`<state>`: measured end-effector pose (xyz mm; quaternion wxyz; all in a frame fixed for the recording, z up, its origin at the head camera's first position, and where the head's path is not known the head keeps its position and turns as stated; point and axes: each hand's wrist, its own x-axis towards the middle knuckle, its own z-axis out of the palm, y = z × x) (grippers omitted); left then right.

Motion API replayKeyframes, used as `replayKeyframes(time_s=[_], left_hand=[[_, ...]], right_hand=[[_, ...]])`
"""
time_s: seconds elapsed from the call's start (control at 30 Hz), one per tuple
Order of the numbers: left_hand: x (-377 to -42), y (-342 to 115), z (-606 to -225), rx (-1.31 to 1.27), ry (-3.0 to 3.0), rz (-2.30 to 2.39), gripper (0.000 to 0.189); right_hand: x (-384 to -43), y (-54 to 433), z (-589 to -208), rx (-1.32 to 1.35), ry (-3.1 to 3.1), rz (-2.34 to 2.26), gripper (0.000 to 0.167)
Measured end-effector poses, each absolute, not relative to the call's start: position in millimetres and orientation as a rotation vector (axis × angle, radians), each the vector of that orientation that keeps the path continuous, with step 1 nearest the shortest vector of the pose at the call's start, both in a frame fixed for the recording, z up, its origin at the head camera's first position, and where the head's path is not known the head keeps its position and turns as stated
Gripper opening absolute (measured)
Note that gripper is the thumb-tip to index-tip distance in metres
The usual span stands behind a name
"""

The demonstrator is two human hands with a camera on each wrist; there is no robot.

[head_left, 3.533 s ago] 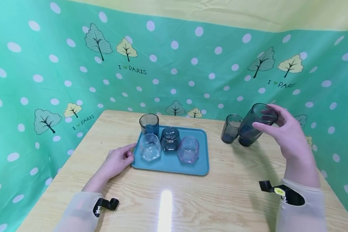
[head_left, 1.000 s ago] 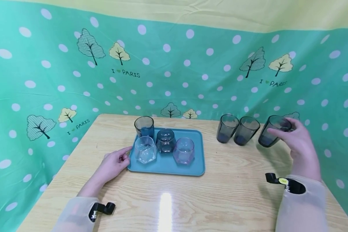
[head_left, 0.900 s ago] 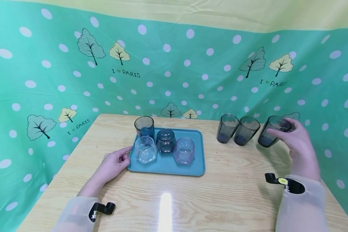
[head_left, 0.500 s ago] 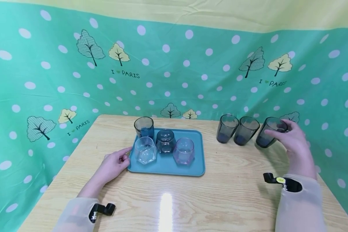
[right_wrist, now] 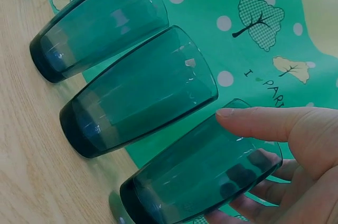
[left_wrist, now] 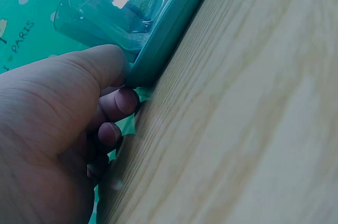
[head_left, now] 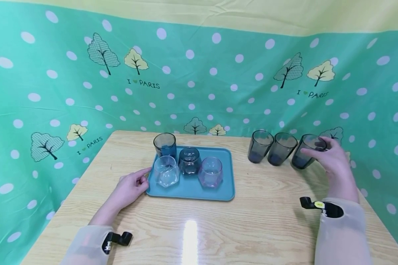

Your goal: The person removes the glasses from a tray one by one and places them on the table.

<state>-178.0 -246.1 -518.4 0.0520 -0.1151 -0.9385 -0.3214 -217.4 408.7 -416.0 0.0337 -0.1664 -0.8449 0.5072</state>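
My right hand [head_left: 335,159] grips a tall smoky-grey drinking glass [head_left: 300,157] near its rim, thumb on the near side and fingers round the far side. The glass stands upright on the table at the right end of a row, close beside a second grey glass [head_left: 281,150]; a third grey glass [head_left: 260,148] is left of that. My left hand [head_left: 131,188] holds the left edge of a blue tray [head_left: 192,192]. In the left wrist view, the thumb [left_wrist: 108,63] lies against the tray's corner with the other fingers curled below it.
On the tray stand a clear faceted glass [head_left: 166,173], a dark faceted glass [head_left: 189,162] and a pinkish one [head_left: 210,173]. A tall grey-blue glass [head_left: 165,145] is at its back left corner. Behind the wooden table [head_left: 252,228] hangs a green dotted cloth [head_left: 199,66].
My right hand has brought the tilted, raised glass down to the table, parting it from the glass it overlapped, then shifted it slightly left toward the row. My left hand keeps its place at the tray.
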Motion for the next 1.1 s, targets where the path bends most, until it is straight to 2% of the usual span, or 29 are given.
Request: replayKeyframes(time_s=[1.1], left_hand=[[-177.8,-245.2,-518.0,-0.343,-2.852,-0.983,0.054]], right_hand=[[-224.4,408.3,-426.7,-0.509,-2.599,1.58,0.115]])
